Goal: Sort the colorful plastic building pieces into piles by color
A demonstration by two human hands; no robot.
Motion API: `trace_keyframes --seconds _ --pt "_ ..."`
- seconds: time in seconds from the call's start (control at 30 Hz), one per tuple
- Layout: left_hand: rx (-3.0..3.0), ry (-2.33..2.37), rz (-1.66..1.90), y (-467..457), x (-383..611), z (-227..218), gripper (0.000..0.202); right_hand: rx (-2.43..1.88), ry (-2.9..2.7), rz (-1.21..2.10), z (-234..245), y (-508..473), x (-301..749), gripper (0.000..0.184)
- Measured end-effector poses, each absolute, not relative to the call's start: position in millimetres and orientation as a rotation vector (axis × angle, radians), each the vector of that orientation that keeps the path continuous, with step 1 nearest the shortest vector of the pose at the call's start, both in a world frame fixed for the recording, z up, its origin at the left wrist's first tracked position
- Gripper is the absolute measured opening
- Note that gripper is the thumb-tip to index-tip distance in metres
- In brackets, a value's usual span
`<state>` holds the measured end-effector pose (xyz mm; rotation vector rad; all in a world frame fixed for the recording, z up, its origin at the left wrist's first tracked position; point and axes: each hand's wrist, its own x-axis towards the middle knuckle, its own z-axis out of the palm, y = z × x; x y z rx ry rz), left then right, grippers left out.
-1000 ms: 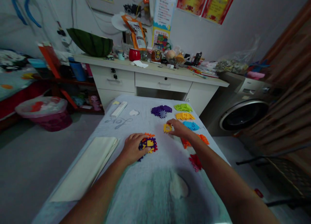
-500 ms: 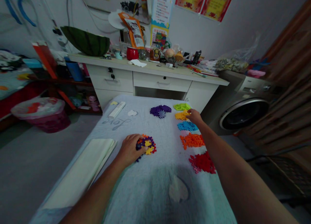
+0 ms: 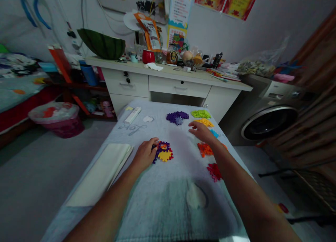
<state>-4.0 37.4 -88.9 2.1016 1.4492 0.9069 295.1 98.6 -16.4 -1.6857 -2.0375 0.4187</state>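
Observation:
My left hand point(image 3: 144, 154) is at the left edge of a joined cluster of toothed plastic snowflake-like pieces point(image 3: 164, 155), purple, yellow, orange and red. Thumb and fingers close on its purple edge, hiding part of it. My right hand point(image 3: 201, 132) hovers just left of the yellow pile point(image 3: 205, 122), thumb and fingers apart, with no piece visible between them. Similar pieces lie sorted by colour: lime green point(image 3: 201, 114), blue point(image 3: 214, 133), orange point(image 3: 205, 149) and red point(image 3: 214, 172). My right arm covers parts of these. A purple pile point(image 3: 177, 117) lies further left.
A pale cloth point(image 3: 178, 200) covers the table. On its left are a folded cream cloth point(image 3: 101, 175) and a white box-shaped strip point(image 3: 133, 115). Behind stands a cluttered white desk point(image 3: 168, 69), with a washing machine point(image 3: 267, 109) at right and a pink bin point(image 3: 56, 121) at left.
My right hand has moved left, off the yellow pile. My left hand has shifted its fingers on the cluster, uncovering more of the purple and yellow pieces. The camera view has shifted slightly.

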Motion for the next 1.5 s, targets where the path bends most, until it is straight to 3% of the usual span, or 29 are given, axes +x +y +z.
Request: trace_keyframes --seconds 0.1,0.23,0.4,0.53,0.67,0.83,1.07,1.5 --pt "2.099 1.441 0.907 37.1 -4.0 -87.9 0.042 -1.44 -2.236 0.68 -24.5 64.5 250.9 0.037" --pt "2.096 1.426 0.918 36.0 -4.0 -87.4 0.043 -1.318 -2.338 0.627 -44.8 37.3 207.3 0.052" --pt "2.086 1.399 0.935 35.3 -3.9 -88.2 0.043 -1.343 -2.247 0.538 -60.5 32.3 191.7 0.038" --pt "2.081 1.411 0.946 34.6 -3.2 -88.2 0.043 -1.339 -2.102 0.647 -60.1 33.7 198.1 0.018" --pt "2.1 1.407 0.959 33.8 -2.9 -86.9 0.042 -1.438 -1.93 0.643 -63.1 40.2 206.7 0.029" --pt "2.127 1.433 0.931 34.2 -2.5 -86.3 0.038 -1.645 -1.805 0.492 -75.6 49.4 214.5 0.029" --pt "2.2 1.445 0.917 32.7 -1.7 -80.4 0.032 -1.696 -1.989 0.214 -89.9 47.9 220.4 0.054" --pt "2.29 1.402 0.853 35.4 4.9 -78.8 0.025 -1.602 -1.91 0.216 -77.6 69.7 223.4 0.05"
